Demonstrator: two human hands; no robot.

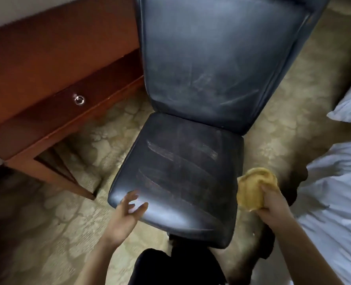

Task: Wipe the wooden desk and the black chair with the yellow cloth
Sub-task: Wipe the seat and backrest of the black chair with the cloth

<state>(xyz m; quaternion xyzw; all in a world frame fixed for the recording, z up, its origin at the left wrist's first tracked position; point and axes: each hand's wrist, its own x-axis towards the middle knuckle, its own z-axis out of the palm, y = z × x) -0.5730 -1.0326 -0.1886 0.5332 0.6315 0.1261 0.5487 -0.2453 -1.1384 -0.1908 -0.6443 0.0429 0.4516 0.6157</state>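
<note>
Right grip (273,208) clutching yellow cloth (250,190), left grip (125,214) splayed

The chair (191,89) is black, padded and leather-like. It stands upright just beside the desk's corner, its tall back rising behind the seat. Pale smeared streaks run slantwise across the seat, fainter ones mark the back, and the front edge shines. The desk (47,58) is reddish-brown wood, to the chair's left, with a dark drawer front bearing a round metal pull and a slanted leg below. The cloth (250,188) is yellow and bunched into a wad, gripped in the right hand (273,208) just off the seat's right edge.
</note>
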